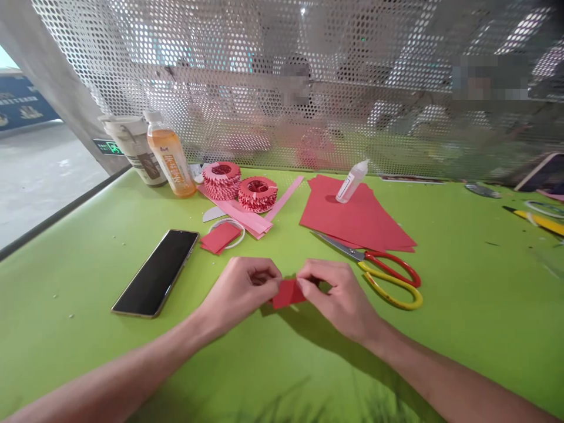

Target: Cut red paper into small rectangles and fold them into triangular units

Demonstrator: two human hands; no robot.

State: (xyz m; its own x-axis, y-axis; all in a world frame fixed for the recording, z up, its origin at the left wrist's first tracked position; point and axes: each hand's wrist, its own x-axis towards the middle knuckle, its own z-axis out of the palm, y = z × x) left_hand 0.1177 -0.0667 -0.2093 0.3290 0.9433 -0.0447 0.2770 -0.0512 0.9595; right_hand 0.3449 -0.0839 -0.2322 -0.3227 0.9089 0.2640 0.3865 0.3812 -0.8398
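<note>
Between my two hands is a small piece of red paper (288,294), held just above the green table. My left hand (247,283) pinches its left end, and my right hand (332,291) pinches the right end. The fingertips partly cover the paper's ends. Beyond my left hand, small red paper pieces (221,236) lie on a white ring (241,232). Scissors (390,273) with one red and one yellow handle rest to the right of my right hand. Behind them is a stack of red paper sheets (348,217) with a small glue bottle (352,181) standing on it.
A phone (156,273) lies on the green table (79,341) at left. A drink bottle (171,155) and a cup (136,150) stand at the back left. Two pleated paper rings (258,197) sit by pink paper strips (247,218). A yellow cutter (537,222) lies far right, before a perforated screen (264,88).
</note>
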